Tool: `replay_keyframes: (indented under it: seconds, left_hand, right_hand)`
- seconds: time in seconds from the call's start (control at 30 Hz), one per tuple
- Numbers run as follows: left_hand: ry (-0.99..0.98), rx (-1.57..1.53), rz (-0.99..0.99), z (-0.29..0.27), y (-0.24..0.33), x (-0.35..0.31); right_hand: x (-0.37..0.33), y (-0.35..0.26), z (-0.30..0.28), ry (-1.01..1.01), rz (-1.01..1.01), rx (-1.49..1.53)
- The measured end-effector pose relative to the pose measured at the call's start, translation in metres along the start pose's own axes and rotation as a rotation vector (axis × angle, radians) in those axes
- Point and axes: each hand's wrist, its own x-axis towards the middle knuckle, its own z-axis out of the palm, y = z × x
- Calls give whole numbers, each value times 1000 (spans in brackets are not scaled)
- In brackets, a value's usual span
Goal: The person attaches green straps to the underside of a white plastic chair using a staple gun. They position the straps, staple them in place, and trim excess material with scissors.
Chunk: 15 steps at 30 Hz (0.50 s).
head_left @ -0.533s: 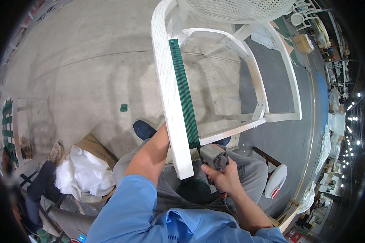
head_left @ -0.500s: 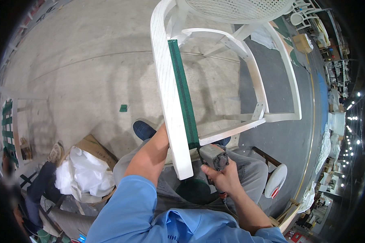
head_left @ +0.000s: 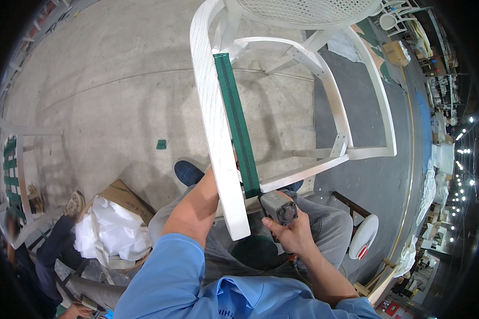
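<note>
A white wooden chair frame (head_left: 221,138) stands tilted before me, with a woven backrest at its far end. A green webbing strap (head_left: 237,125) runs along the inside of its left rail, down to the near crosspiece. My left hand (head_left: 236,159) reaches behind that rail; only a sliver shows in the gap beside the strap, and its fingers are mostly hidden. My right hand (head_left: 291,232) is closed round the grip of a grey and black staple gun (head_left: 280,206). The gun's nose is at the near end of the strap, by the rail corner.
A green webbing scrap (head_left: 161,144) lies on the concrete floor. To the left are a box with white plastic sheeting (head_left: 112,228), a person's shoe (head_left: 73,204) and another webbed chair frame (head_left: 19,175). A round white padded stool (head_left: 363,236) stands right of my knee.
The chair's left rail has shifted slightly left, and a narrow gap now shows between it and the strap. The staple gun has barely moved. At far left, a person's hand has come into view.
</note>
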Motion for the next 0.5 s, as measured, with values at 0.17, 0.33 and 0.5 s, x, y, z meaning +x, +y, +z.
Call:
replay_keyframes:
  seconds: [0.17,0.33,0.5]
  left_hand:
    - [10,7,15,-5,0,0]
    - [12,23,5,-2,-1,-1]
    - [15,37,12,1,2,-4]
  right_hand:
    - [1,0,3,21,-97,-9]
    - [0,-3,4,23,-68,25]
    - [0,-2,6,24,-134,10]
